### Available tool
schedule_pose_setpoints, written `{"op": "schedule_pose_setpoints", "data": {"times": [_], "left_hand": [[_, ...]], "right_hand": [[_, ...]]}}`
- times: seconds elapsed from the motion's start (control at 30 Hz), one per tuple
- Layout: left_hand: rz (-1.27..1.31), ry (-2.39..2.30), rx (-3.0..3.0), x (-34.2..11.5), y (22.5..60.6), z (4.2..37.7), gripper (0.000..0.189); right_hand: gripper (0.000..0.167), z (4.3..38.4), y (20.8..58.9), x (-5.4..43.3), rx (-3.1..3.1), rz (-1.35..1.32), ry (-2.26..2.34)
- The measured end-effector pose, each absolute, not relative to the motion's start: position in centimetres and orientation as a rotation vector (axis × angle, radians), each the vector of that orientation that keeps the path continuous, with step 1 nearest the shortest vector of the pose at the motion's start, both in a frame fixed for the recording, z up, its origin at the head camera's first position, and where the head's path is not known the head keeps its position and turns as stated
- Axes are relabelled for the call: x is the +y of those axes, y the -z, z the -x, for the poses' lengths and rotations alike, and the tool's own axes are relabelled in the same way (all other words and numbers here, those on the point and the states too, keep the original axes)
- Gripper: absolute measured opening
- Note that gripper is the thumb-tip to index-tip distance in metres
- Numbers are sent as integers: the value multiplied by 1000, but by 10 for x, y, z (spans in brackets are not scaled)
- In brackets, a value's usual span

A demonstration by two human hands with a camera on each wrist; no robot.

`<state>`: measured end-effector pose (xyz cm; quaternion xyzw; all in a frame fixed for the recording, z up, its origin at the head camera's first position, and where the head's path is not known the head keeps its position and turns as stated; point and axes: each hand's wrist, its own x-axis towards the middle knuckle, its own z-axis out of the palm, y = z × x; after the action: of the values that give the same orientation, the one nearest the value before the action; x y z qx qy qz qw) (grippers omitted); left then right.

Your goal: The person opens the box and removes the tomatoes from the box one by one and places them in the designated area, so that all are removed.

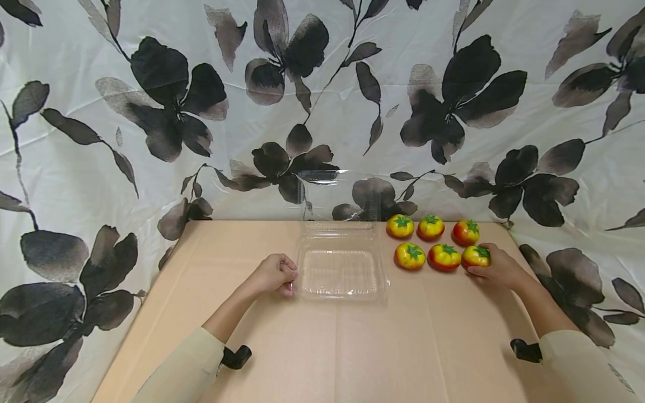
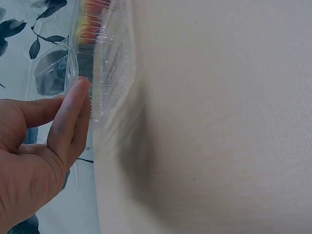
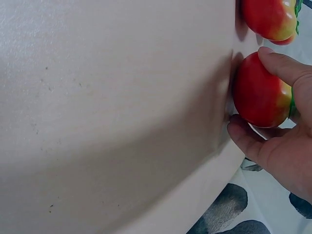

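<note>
A clear plastic clamshell container (image 1: 339, 274) stands on the table, its lid (image 1: 340, 196) raised at the back. My left hand (image 1: 274, 274) pinches the container's left edge; in the left wrist view, thumb and fingertips (image 2: 82, 85) meet at the clear rim. To the container's right are red-and-yellow tomatoes with green tops, in two rows of three. My right hand (image 1: 501, 268) holds the front-right tomato (image 1: 476, 256) from its right side. In the right wrist view the thumb lies on one side of this tomato (image 3: 258, 92) and the fingers curl round the opposite side.
Beside the held tomato sits another front-row tomato (image 1: 444, 257), with a back-row tomato (image 1: 466, 232) just behind. The light wooden table (image 1: 383, 347) ends at a white cloth (image 1: 373, 112) printed with dark flowers. Black wrist straps (image 1: 235, 357) show at both sleeves.
</note>
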<state>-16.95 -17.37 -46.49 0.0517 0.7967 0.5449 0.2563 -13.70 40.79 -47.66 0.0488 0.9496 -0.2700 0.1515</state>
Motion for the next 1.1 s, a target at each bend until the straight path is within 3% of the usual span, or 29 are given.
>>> {"op": "schedule_pose_setpoints", "data": {"times": [0.5, 0.83, 1.1], "left_hand": [[-119, -1488, 2155, -175, 465, 168, 17], [-59, -1479, 2228, -183, 462, 169, 25], [-184, -1373, 2479, -192, 452, 173, 40]], "right_hand": [[97, 134, 464, 403, 2751, -142, 783], [88, 132, 435, 391, 2897, -58, 787], [76, 129, 405, 369, 3031, -56, 795]]}}
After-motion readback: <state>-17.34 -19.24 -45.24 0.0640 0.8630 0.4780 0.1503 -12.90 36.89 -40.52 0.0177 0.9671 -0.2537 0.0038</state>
